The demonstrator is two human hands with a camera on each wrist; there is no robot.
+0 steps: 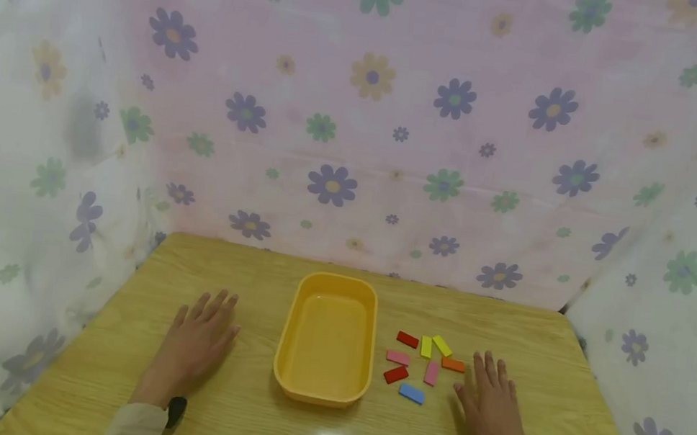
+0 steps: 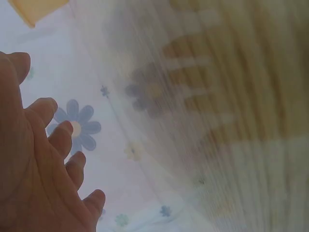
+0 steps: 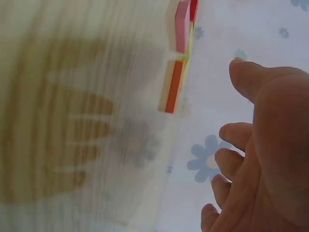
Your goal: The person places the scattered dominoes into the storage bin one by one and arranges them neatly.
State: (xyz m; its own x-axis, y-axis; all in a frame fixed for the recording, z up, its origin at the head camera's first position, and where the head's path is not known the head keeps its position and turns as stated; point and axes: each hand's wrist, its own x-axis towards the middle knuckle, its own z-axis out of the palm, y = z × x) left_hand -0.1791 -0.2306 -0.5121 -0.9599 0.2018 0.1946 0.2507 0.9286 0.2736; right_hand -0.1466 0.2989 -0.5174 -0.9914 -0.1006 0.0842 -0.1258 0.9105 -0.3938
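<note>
A flowered cloth (image 1: pixel 404 108) is hanging behind a wooden table (image 1: pixel 232 421) and along both its sides, its blossoms showing purple, green and pale orange. Near the middle of the tabletop, a yellow tray (image 1: pixel 333 346) is sitting upright, its long sides running away from the person. On either side of it, two hands are hovering above the wood, palms facing down. The left hand (image 1: pixel 196 340) is reaching forward well apart from the tray, its fingers extending loose and relaxed; the right hand (image 1: pixel 489 402) is matching that pose, fingers likewise stretching out uncurled. A pale sleeve (image 1: pixel 129 430) is covering the left forearm, while a dark band (image 1: pixel 176 412) is circling that wrist. Between tray and right hand, eight small blocks (image 1: pixel 412 394) are lying scattered: two red, two yellow, two pink, one blue and an orange block (image 1: pixel 453 364) resting nearest the right hand.
</note>
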